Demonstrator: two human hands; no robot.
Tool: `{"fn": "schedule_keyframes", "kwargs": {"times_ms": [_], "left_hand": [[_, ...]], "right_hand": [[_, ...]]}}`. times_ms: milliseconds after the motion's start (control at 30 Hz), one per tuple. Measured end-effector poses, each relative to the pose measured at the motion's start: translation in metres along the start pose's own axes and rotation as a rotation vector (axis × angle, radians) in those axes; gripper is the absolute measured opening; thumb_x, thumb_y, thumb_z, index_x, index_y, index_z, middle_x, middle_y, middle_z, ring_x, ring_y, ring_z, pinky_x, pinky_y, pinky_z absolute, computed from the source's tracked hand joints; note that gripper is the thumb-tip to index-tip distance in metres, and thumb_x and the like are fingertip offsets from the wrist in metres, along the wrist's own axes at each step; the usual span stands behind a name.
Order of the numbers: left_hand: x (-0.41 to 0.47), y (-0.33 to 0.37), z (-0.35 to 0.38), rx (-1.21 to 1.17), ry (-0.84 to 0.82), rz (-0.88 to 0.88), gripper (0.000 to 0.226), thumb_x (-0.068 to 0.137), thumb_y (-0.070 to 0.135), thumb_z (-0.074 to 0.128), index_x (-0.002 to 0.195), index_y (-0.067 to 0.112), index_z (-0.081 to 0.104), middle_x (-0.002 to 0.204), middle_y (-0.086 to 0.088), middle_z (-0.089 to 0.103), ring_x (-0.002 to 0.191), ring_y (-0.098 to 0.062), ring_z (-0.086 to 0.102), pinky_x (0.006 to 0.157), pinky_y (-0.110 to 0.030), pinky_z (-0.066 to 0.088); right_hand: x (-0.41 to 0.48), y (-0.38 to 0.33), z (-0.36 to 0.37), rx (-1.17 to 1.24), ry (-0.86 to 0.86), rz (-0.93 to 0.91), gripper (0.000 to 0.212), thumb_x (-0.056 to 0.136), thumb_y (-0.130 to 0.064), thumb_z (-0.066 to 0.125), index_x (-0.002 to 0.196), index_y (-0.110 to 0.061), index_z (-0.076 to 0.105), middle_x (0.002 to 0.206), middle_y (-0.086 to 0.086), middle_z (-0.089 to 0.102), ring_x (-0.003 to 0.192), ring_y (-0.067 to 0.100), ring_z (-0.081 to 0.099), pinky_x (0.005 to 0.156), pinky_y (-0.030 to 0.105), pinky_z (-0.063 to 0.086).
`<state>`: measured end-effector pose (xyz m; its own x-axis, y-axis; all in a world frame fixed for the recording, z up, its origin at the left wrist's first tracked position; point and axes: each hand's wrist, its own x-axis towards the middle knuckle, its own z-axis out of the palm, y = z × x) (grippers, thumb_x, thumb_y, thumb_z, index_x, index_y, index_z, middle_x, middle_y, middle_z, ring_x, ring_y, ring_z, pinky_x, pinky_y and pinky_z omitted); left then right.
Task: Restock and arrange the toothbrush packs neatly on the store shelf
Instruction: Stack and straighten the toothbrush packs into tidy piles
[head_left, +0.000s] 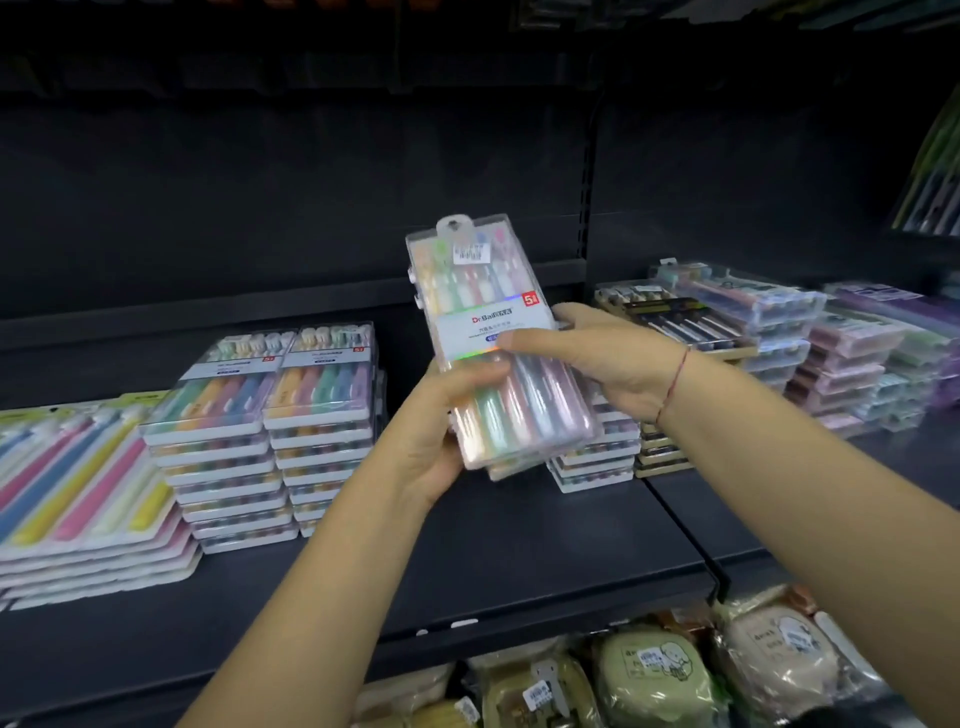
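Note:
I hold a clear toothbrush pack (483, 312) with several pastel brushes upright above the dark shelf (519, 540); a second pack seems to lie behind it. My left hand (441, 431) grips its lower left edge, thumb across the front. My right hand (602, 358) holds the right side, thumb on the label. Two tall stacks of the same packs (270, 421) stand to the left. A short stack (597, 457) sits right behind the held pack.
Flat carded toothbrush packs (78, 483) lie in a pile at far left. Black-and-gold packs (675, 322) and pastel boxed packs (852, 358) fill the right shelf section. Below the shelf edge lie bagged round items (649, 670). The shelf's back panel is dark.

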<state>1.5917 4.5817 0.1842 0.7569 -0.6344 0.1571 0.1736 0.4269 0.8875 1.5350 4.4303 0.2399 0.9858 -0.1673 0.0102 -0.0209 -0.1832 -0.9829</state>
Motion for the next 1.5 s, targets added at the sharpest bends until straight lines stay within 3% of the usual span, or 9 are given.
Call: {"fn": "schedule_keyframes", "kwargs": {"times_ms": [200,300,400,600,767,1000,1233,1400,1500], "left_hand": [[-0.047,-0.02,-0.042,0.254,-0.04,-0.014,0.083,0.062,0.003,0.078,0.138,0.011,0.046,0.126,-0.017,0.065,0.114,-0.033,0.064,0.088,-0.04,0.055],[-0.058,-0.029,-0.054,0.368,-0.01,-0.019,0.087,0.062,-0.002,0.077,0.139,0.017,0.041,0.123,-0.006,0.067,0.114,-0.023,0.065,0.088,-0.032,0.055],[-0.061,-0.039,-0.061,0.485,0.03,-0.011,0.092,0.067,-0.019,0.074,0.141,0.018,0.034,0.12,-0.003,0.068,0.11,-0.017,0.066,0.084,-0.025,0.054],[-0.058,-0.052,-0.065,0.613,-0.006,0.067,0.091,0.071,-0.009,0.08,0.139,0.029,0.035,0.123,0.006,0.066,0.114,-0.014,0.063,0.089,-0.027,0.054],[-0.063,-0.063,-0.071,0.654,0.006,0.061,0.098,0.07,0.006,0.086,0.146,0.024,0.027,0.129,0.006,0.063,0.119,-0.013,0.061,0.092,-0.024,0.052],[-0.07,-0.072,-0.074,0.685,0.031,0.022,0.097,0.073,0.025,0.083,0.149,0.03,0.022,0.126,0.018,0.063,0.118,-0.001,0.059,0.091,-0.014,0.048],[-0.062,-0.072,-0.085,0.727,0.164,0.013,0.105,0.064,0.063,0.081,0.15,0.041,0.025,0.143,0.017,0.05,0.131,-0.004,0.048,0.111,-0.039,0.041],[-0.07,-0.046,-0.069,1.003,0.223,-0.075,0.081,0.085,0.069,0.053,0.151,0.031,0.029,0.14,0.021,0.045,0.126,0.0,0.045,0.107,-0.023,0.034],[-0.076,-0.011,-0.067,1.447,0.454,0.315,0.051,0.096,0.055,0.044,0.135,0.022,0.056,0.115,0.007,0.063,0.11,-0.014,0.056,0.092,-0.03,0.042]], "right_hand": [[-0.016,0.071,0.041,0.112,0.03,-0.172,0.109,0.054,-0.031,0.095,0.143,-0.031,0.033,0.13,-0.004,0.059,0.114,0.01,0.063,0.099,0.039,0.052],[-0.011,0.106,0.053,0.16,-0.004,-0.173,0.124,0.058,-0.027,0.094,0.154,-0.033,0.015,0.133,-0.009,0.059,0.119,0.007,0.059,0.106,0.042,0.046],[-0.007,0.128,0.061,0.08,0.009,-0.25,0.132,0.05,-0.039,0.097,0.154,-0.033,0.015,0.147,-0.003,0.047,0.132,0.016,0.049,0.108,0.05,0.042],[-0.01,0.146,0.063,0.054,0.026,-0.343,0.102,0.055,-0.039,0.094,0.14,-0.026,0.039,0.141,0.009,0.047,0.13,0.022,0.051,0.106,0.05,0.044],[-0.011,0.16,0.064,0.062,-0.104,-0.295,0.105,0.062,-0.026,0.09,0.147,-0.025,0.029,0.142,0.005,0.05,0.128,0.018,0.053,0.104,0.039,0.047],[-0.023,0.174,0.073,0.141,-0.125,-0.185,0.107,0.061,-0.059,0.083,0.147,-0.026,0.029,0.129,-0.011,0.063,0.12,0.007,0.059,0.092,0.016,0.048],[-0.006,0.162,0.074,0.23,-0.038,-0.144,0.109,0.05,-0.061,0.088,0.139,-0.017,0.044,0.125,0.0,0.067,0.117,0.016,0.062,0.101,0.037,0.049],[0.011,0.121,0.065,0.558,-0.123,0.169,0.041,0.071,-0.034,0.076,0.106,-0.012,0.07,0.102,0.011,0.074,0.089,0.024,0.073,0.09,0.043,0.056],[0.034,0.106,0.059,0.474,-0.141,0.412,0.038,0.07,-0.035,0.077,0.099,-0.012,0.072,0.098,0.011,0.075,0.085,0.025,0.072,0.085,0.041,0.057]]}}
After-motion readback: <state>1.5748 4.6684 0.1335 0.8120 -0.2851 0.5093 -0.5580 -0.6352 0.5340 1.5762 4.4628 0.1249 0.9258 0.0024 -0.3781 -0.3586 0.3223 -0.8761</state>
